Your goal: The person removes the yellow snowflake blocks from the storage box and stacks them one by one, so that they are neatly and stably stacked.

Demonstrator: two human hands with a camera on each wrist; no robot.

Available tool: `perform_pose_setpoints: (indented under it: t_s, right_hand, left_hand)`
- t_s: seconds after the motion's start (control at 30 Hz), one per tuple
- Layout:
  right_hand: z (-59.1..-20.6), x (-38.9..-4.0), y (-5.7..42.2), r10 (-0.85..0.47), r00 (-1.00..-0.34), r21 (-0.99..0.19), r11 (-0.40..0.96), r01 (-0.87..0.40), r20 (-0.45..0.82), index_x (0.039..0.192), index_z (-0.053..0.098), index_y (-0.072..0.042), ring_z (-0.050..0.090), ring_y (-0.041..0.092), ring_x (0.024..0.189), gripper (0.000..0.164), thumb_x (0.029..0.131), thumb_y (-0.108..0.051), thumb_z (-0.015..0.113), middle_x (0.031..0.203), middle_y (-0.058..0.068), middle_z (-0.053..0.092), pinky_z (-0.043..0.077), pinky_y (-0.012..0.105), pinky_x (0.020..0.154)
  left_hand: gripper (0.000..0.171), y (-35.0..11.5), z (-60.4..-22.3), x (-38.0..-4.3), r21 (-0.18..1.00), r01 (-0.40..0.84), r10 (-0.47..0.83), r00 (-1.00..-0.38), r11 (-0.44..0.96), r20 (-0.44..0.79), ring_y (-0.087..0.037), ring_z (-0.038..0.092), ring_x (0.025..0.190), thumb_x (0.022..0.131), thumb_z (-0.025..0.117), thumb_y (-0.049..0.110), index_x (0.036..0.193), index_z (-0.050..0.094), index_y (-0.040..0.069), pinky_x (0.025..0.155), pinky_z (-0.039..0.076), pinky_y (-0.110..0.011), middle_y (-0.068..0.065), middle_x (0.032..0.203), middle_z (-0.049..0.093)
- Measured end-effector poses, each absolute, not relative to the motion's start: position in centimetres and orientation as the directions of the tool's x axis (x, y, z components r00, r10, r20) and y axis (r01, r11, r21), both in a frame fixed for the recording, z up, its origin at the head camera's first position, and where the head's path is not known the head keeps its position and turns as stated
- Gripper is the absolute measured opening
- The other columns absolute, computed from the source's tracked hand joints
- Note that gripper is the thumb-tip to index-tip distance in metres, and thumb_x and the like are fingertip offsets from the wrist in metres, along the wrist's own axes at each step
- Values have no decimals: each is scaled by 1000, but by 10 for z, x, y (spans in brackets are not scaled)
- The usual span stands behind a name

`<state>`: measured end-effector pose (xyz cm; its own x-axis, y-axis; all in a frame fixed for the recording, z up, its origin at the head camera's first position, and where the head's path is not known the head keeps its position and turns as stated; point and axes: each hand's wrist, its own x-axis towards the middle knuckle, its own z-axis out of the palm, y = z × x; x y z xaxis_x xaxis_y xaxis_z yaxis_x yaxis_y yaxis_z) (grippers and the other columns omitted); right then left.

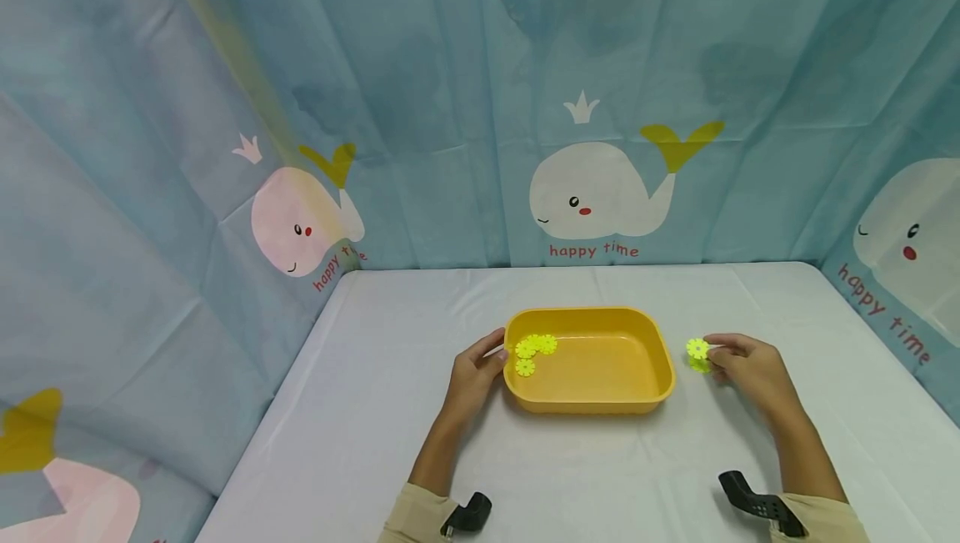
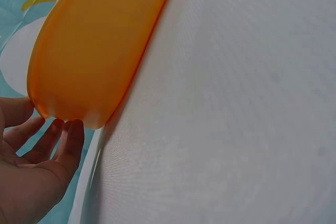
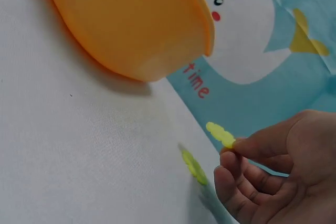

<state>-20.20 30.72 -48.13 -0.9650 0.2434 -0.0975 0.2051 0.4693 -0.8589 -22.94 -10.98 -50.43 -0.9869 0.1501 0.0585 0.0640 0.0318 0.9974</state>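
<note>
A shallow yellow plastic tray (image 1: 600, 368) sits on the table. Its left end is held by my left hand (image 1: 472, 376), with the thumb and fingertips at the rim and outer wall (image 2: 79, 77). Inside the tray, at the left, lie several bright yellow flower-shaped pieces (image 1: 526, 368). To the right of the tray, my right hand (image 1: 753, 369) pinches one flower-shaped piece (image 3: 220, 135) between thumb and index finger, just above the table. Beneath it another such piece (image 3: 194, 167) is on the cloth, apart from the fingers.
A white cloth (image 1: 420, 318) covers the table. Blue curtains (image 1: 450, 109) printed with whales hang behind and at both sides. Black curved mounts (image 1: 757, 503) stick out from both sleeves.
</note>
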Motion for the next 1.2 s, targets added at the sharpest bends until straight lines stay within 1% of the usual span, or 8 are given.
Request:
perform_pose_setpoints:
  t_s: [0.2, 0.43, 0.63, 0.8, 1.0, 1.2]
  right_hand:
    - [-484, -201, 311, 254, -957, -838, 483, 253, -142, 142, 59, 8, 70, 14, 79, 45, 107, -20, 52, 113, 18, 73, 60, 23, 67]
    - [-488, -201, 313, 255, -951, -822, 493, 284, -176, 141, 58, 12, 70, 14, 79, 46, 107, -18, 51, 106, 16, 75, 59, 20, 65]
    - [-487, -201, 314, 253, -950, -810, 507, 294, -186, 140, 59, 13, 70, 13, 80, 46, 107, -19, 50, 105, 16, 75, 58, 18, 65]
    - [-487, -202, 316, 251, -949, -802, 517, 298, -191, 139, 58, 14, 70, 12, 78, 45, 108, -18, 51, 100, 13, 76, 57, 18, 64]
    - [-485, -203, 316, 269, -944, -788, 532, 309, -189, 137, 59, 15, 70, 12, 76, 44, 107, -16, 53, 95, 12, 77, 55, 18, 62]
    - [-486, -203, 316, 266, -947, -786, 541, 300, -178, 135, 60, 16, 70, 12, 75, 43, 107, -16, 53, 95, 12, 77, 55, 17, 62]
  left_hand:
    - [46, -109, -505, -230, 997, 65, 145, -988, 37, 59, -35, 56, 142, 109, 59, 11, 155, 54, 7, 106, 53, -21, -16, 157, 54]
    - [47, -109, -506, -230, 996, 71, 145, -987, 44, 64, -35, 57, 142, 109, 59, 11, 155, 54, 7, 106, 54, -22, -16, 157, 54]
    - [47, -109, -506, -230, 997, 61, 142, -988, 43, 54, -34, 58, 140, 108, 60, 13, 155, 55, 8, 105, 54, -22, -15, 157, 55]
    - [47, -110, -505, -230, 998, 58, 143, -988, 37, 52, -34, 57, 141, 108, 61, 13, 155, 55, 8, 104, 54, -20, -14, 157, 55]
    - [47, -109, -505, -230, 998, 54, 140, -989, 38, 48, -33, 57, 142, 108, 61, 13, 155, 55, 8, 106, 54, -21, -14, 156, 55]
    - [47, -109, -504, -229, 997, 61, 142, -988, 39, 55, -33, 56, 142, 108, 61, 13, 154, 55, 8, 107, 53, -22, -15, 156, 56]
